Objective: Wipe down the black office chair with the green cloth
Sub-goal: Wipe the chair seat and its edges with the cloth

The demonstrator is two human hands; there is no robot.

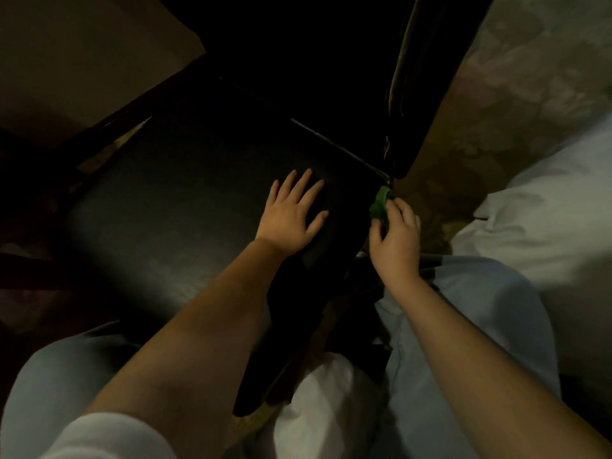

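Left hand (291, 213) lies flat, fingers spread, on the seat of the black office chair (172, 207). Right hand (395, 236) pinches the bunched green cloth (380, 203) in a closed grip against the seat's right edge, just below the chair's armrest (417, 94). Patterned floor (516, 104) lies beyond; white bedding (546, 213) at right.
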